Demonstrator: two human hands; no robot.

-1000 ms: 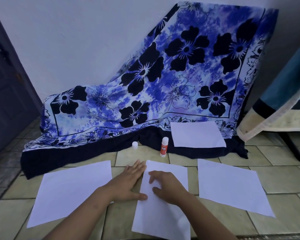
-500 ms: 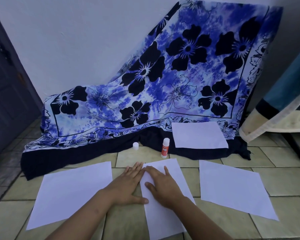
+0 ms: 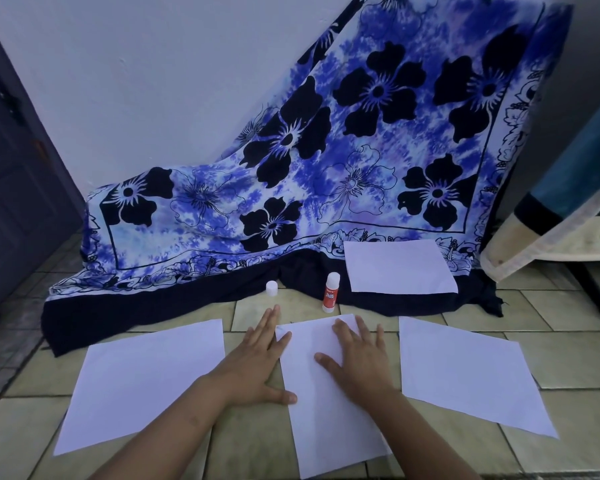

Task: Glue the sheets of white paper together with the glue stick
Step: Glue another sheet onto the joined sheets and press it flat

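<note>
A white sheet [image 3: 329, 420] lies on the tiled floor in front of me. My right hand [image 3: 359, 358] presses flat on its upper part, fingers spread. My left hand [image 3: 257, 362] lies flat at the sheet's left edge, thumb and fingertips touching the paper. Two more white sheets lie on the floor, one on the left [image 3: 142, 379] and one on the right [image 3: 465, 372]. Another sheet [image 3: 399, 266] rests on the dark cloth border. The glue stick [image 3: 330, 292] stands upright and uncapped just beyond the middle sheet. Its white cap [image 3: 271, 287] stands to the left.
A blue flowered cloth [image 3: 343, 161] drapes down from the wall onto the floor behind the sheets. A dark door [image 3: 11, 188] stands at the left. A cloth-covered piece of furniture with a dark leg [image 3: 593, 292] is at the right.
My right hand slid up and to the right across the middle sheet. The sheet's top edge now lies nearer the glue stick. My left hand stayed at the sheet's left edge.
</note>
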